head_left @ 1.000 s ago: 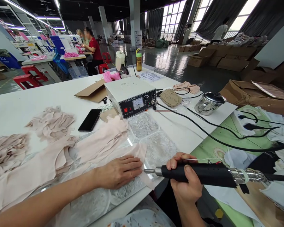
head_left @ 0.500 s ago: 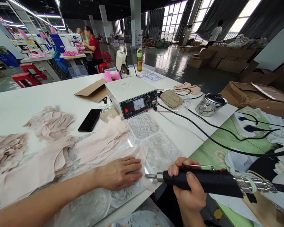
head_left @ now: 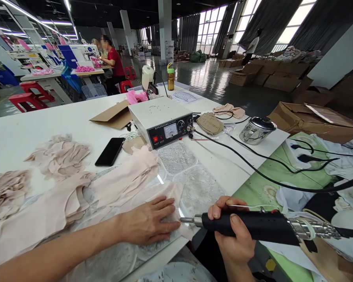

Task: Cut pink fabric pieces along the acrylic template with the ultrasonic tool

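Note:
My left hand (head_left: 148,222) lies flat with its fingers stretched out on a pale pink fabric piece (head_left: 117,188) near the front edge of the white table (head_left: 23,129). My right hand (head_left: 233,235) is wrapped round a black hand-held tool (head_left: 250,225) with a metal tip. The tip points left and sits just right of my left fingertips, at the fabric's edge. A black cable (head_left: 253,168) runs from the tool to a white control box (head_left: 161,119) with a dial and knobs.
Piles of beige fabric pieces (head_left: 59,154) lie at left, beside a black phone (head_left: 110,151). A metal pot with lid (head_left: 255,129), flat cardboard (head_left: 113,114) and a bottle (head_left: 171,76) stand farther back. Cardboard boxes (head_left: 312,117) are at right. A person in red (head_left: 113,62) sits at a distant sewing station.
My left hand has slid slightly right on the fabric. The tool has barely moved, its tip still beside my fingertips. The view shifted a little.

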`<state>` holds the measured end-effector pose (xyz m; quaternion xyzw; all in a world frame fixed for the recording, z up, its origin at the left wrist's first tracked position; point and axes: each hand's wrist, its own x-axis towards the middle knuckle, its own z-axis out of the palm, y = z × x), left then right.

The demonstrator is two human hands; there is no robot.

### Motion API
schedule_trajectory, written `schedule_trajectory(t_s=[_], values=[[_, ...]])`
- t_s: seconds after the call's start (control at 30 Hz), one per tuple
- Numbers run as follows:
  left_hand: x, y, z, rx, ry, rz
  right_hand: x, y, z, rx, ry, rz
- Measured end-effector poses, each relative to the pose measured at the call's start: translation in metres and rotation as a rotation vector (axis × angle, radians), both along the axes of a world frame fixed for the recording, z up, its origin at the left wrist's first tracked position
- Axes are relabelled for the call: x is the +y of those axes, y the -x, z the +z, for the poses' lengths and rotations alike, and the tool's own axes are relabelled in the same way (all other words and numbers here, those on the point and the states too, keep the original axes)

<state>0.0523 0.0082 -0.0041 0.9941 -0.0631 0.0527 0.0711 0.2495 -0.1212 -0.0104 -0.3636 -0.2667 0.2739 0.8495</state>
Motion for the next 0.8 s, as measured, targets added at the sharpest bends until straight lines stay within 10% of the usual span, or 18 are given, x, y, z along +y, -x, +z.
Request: schedule_trajectory(t_s=[0.8], values=[[-0.0060, 0.0001, -0.0005, -0.012, 0.006, 0.020, -0.0047, 0.0022, 0.0001, 0.003, 0.020, -0.024]])
